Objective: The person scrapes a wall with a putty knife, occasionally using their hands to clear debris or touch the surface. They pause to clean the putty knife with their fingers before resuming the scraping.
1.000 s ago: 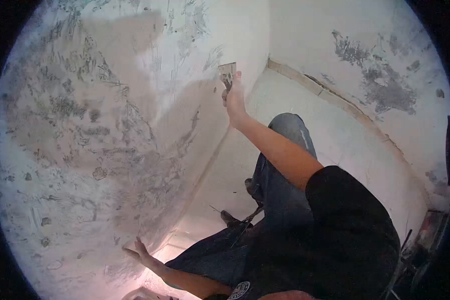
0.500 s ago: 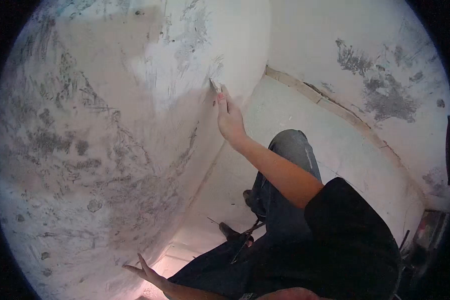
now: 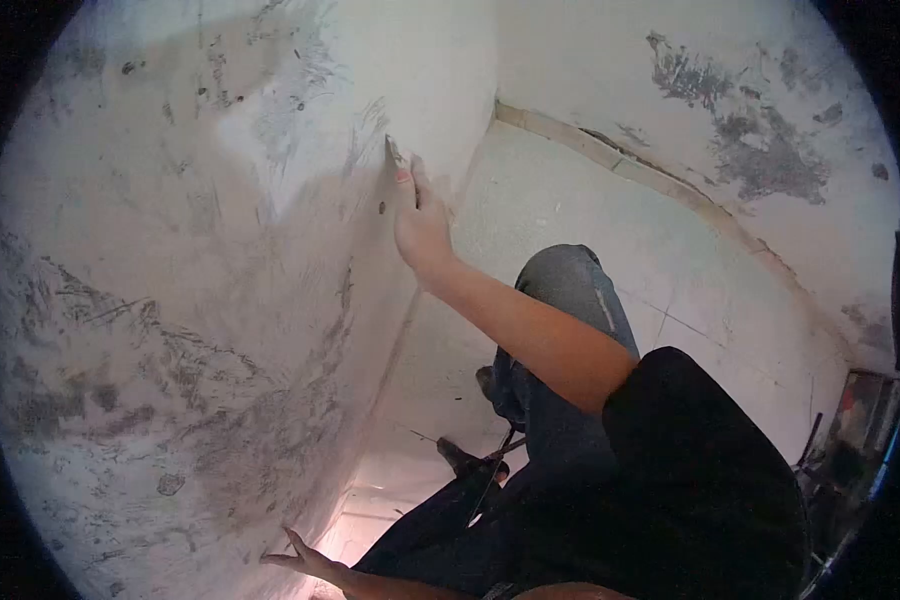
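My right hand (image 3: 424,228) is closed around a small scraper (image 3: 396,153), its blade right at the patchy white wall (image 3: 300,250). Most of the scraper's handle is hidden in the fingers. A small dark spot (image 3: 381,208) marks the wall just below the blade. Low in the view, my left hand (image 3: 310,564) is held beside the wall, thumb and fingers spread, with nothing in it. Grey scuffs and rough streaks cover much of the wall around both hands.
My bent knee in jeans (image 3: 570,285) is under the right forearm. Pale floor tiles (image 3: 670,310) meet a second wall along a chipped skirting strip (image 3: 620,160). A dark-framed object (image 3: 860,430) stands at the right edge. Bright light glows near my left hand.
The whole view has shifted, so the wall and right hand appear farther left. The scraper has moved slightly up past the dark spot. My left hand remains spread beside the wall.
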Demonstrator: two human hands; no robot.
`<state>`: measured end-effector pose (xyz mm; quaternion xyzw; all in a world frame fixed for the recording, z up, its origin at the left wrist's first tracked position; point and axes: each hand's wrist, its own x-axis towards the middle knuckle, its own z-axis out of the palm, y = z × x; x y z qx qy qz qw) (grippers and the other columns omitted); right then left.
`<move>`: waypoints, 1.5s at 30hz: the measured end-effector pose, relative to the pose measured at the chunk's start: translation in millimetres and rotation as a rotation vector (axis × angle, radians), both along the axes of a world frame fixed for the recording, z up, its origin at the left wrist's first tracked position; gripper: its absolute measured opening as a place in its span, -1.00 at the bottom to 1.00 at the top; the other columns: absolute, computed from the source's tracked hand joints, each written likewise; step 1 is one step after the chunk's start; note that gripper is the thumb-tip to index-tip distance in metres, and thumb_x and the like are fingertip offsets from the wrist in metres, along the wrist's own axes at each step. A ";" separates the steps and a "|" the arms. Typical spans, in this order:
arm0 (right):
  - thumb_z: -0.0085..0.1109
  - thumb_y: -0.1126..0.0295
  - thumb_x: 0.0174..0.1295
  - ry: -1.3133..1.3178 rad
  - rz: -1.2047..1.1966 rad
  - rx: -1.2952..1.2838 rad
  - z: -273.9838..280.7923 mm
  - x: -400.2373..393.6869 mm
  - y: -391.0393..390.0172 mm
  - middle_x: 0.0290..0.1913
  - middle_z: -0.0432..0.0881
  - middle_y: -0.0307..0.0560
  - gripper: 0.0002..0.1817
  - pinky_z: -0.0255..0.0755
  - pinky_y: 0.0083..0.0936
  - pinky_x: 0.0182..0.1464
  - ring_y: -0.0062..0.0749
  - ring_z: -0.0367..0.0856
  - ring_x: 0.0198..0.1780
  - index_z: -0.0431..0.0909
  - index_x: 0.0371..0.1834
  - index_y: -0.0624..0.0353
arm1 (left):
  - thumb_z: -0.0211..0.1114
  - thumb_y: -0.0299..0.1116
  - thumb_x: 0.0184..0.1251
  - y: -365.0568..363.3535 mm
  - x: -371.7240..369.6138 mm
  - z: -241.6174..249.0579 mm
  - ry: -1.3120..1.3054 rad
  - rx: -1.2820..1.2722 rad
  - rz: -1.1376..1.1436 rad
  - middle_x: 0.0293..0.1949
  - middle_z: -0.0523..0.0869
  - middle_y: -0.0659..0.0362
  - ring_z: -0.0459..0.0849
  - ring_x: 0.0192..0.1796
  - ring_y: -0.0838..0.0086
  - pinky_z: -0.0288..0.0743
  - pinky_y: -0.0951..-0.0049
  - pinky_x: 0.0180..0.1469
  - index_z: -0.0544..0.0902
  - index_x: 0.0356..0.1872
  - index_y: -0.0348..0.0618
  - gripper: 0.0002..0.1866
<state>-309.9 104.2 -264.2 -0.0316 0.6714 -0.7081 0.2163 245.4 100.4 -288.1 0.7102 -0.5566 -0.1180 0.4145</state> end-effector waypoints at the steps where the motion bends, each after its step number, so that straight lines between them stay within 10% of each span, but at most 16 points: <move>1: -0.27 0.03 0.50 -0.007 -0.007 0.001 -9.9 0.9 -4.7 -0.16 0.62 0.10 -0.35 0.38 -0.34 -0.03 -0.21 0.57 -0.15 0.09 0.48 0.28 | 0.40 -0.18 0.21 -2.9 1.6 -0.6 0.087 -0.028 -0.046 0.54 -0.13 -0.10 0.06 0.52 0.25 0.06 0.20 0.49 -0.19 0.53 -0.20 0.06; 6: -0.33 0.00 0.49 0.009 0.064 -0.055 -13.2 -6.8 -3.2 0.29 0.42 0.29 -0.35 0.19 -0.28 0.35 0.07 0.36 0.35 0.09 0.50 0.19 | 0.42 -0.22 0.20 -0.4 -11.4 4.3 -0.083 -0.003 0.040 0.54 -0.12 -0.09 0.11 0.50 0.24 0.10 0.21 0.48 -0.23 0.52 -0.22 0.09; 9: -0.32 -0.07 0.50 -0.065 0.136 -0.044 -6.9 -2.8 -2.4 0.38 0.32 0.20 -0.29 0.12 -0.41 0.37 -0.20 0.28 0.39 0.02 0.52 0.24 | 0.43 -0.27 0.19 -0.7 -13.3 5.3 -0.123 0.030 0.093 0.53 -0.11 -0.10 0.23 0.45 0.23 0.18 0.22 0.45 -0.28 0.52 -0.21 0.12; 15: -0.34 -0.03 0.48 -0.055 0.109 -0.025 0.7 1.6 -3.9 0.39 0.30 0.24 -0.34 0.12 -0.24 0.41 0.09 0.24 0.42 0.04 0.52 0.10 | 0.44 -0.28 0.18 5.6 -22.4 8.8 -0.047 0.032 0.086 0.54 -0.13 -0.09 0.22 0.46 0.24 0.22 0.21 0.43 -0.23 0.52 -0.22 0.10; 21: -0.32 -0.07 0.50 -0.107 0.175 -0.050 3.3 -8.0 6.6 0.42 0.27 0.18 -0.30 0.06 -0.39 0.43 -0.13 0.19 0.47 0.03 0.52 0.19 | 0.44 -0.27 0.15 9.1 -24.6 13.6 0.089 -0.009 -0.030 0.53 -0.12 -0.09 0.17 0.48 0.24 0.13 0.20 0.47 -0.22 0.53 -0.18 0.10; 45: -0.30 0.01 0.48 0.108 -0.013 -0.124 -21.8 -4.7 -14.0 0.30 0.44 0.21 -0.41 0.25 -0.30 0.32 0.01 0.38 0.34 0.15 0.49 0.04 | 0.37 -0.24 0.19 10.4 -16.1 9.3 0.130 -0.021 -0.084 0.54 -0.15 -0.06 0.11 0.50 0.25 0.01 0.15 0.50 -0.26 0.53 -0.20 0.08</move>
